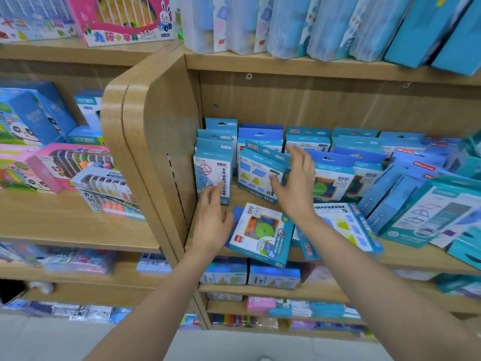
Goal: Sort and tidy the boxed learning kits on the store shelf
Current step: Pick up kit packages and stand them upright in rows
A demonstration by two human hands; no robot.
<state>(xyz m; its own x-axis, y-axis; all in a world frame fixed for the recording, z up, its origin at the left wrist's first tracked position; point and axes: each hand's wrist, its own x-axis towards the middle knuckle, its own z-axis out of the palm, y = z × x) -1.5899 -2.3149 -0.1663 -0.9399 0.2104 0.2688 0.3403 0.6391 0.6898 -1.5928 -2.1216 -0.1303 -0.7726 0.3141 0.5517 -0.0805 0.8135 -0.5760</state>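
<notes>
Blue boxed learning kits fill the wooden shelf at chest height. A row of upright kits stands against the left side panel. My left hand is open, fingertips touching the front box of that row. Right of it a tilted kit with coloured shapes leans in its row; my right hand is open beside it, fingers spread, holding nothing. A kit with a green disc lies flat at the shelf's front edge, between my forearms. Another flat kit lies partly under my right forearm.
More kits lean in untidy rows to the right. The rounded side panel divides this bay from the left bay, which holds pink and white abacus boxes. Tall blue boxes stand on the shelf above. Lower shelves hold more stock.
</notes>
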